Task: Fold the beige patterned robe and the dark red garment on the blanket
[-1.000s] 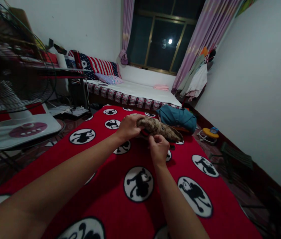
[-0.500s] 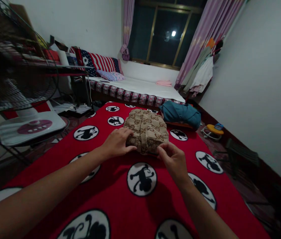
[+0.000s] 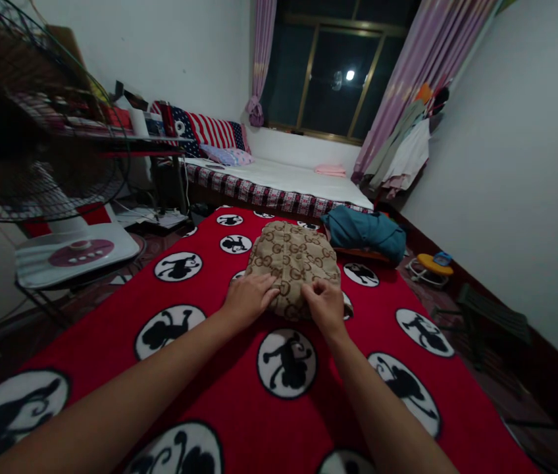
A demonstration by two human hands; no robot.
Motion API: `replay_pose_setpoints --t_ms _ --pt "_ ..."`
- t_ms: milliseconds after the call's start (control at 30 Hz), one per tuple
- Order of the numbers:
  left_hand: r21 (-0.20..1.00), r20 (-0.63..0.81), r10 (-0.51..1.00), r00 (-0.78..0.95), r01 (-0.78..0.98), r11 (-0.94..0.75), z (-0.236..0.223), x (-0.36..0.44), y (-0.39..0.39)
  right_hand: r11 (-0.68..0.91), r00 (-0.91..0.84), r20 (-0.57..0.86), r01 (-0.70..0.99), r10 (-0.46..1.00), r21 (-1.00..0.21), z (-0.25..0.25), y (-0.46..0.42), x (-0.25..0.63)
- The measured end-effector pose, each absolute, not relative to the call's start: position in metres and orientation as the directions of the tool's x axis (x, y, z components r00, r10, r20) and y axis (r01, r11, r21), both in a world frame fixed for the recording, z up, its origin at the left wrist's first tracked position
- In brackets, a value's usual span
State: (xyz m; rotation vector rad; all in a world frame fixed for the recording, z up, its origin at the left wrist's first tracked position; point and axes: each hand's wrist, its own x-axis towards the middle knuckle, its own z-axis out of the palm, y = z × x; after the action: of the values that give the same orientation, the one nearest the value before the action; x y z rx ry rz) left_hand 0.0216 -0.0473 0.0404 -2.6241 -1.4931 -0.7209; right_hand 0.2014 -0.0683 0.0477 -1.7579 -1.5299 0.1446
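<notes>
A folded tan garment (image 3: pixel 289 253) with a brown printed pattern lies in the middle of the red blanket (image 3: pixel 239 368). My left hand (image 3: pixel 249 301) rests on its near left part, fingers stretched out flat over the fabric. At the near right part, my right hand (image 3: pixel 326 304) has its fingers curled in a pinch on the cloth. A small piece of the garment's edge sticks out to the right of that hand. The right fingertips are partly hidden.
A teal folded garment (image 3: pixel 365 232) lies at the blanket's far right corner. To the left stands a fan (image 3: pixel 37 131) beside a white-topped stool (image 3: pixel 76 253). A bed (image 3: pixel 279 174) is under the window. On the right are a yellow stool (image 3: pixel 434 264) and a dark folding stool (image 3: pixel 491 316).
My right hand has moved left, from the garment's near right corner onto its front. The left hand has shifted onto the front left part. The garment's front now looks smoother and flatter.
</notes>
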Motion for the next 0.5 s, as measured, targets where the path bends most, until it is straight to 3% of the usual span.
replay_pose_setpoints --t_ms 100,167,300,367,433,500 --pt "0.15 0.307 0.83 0.466 0.837 -0.526 0.046 0.017 -0.051 -0.072 0.267 0.35 0.874 0.898 -0.481 0.05 -0.076 0.204" --pt "0.139 0.249 0.855 0.454 0.857 -0.496 0.058 0.02 -0.053 -0.063 0.201 0.365 0.931 0.909 -0.358 0.066 -0.078 0.201" --pt "0.204 0.376 0.811 0.448 0.814 -0.544 0.084 0.042 -0.038 0.2 0.01 0.58 0.934 0.815 -0.297 0.1 -0.062 0.193" --pt "0.256 0.428 0.775 0.465 0.76 -0.597 0.085 0.057 -0.017 0.31 -0.061 0.603 0.896 0.795 -0.318 0.1 -0.043 0.193" --pt "0.277 0.338 0.807 0.484 0.768 -0.577 0.077 0.069 0.008 0.298 -0.1 0.487 0.889 0.868 -0.349 0.085 -0.021 0.198" --pt "0.274 0.153 0.86 0.486 0.816 -0.51 0.062 0.075 0.03 0.202 -0.104 0.269 0.908 0.957 -0.368 0.064 -0.002 0.206"
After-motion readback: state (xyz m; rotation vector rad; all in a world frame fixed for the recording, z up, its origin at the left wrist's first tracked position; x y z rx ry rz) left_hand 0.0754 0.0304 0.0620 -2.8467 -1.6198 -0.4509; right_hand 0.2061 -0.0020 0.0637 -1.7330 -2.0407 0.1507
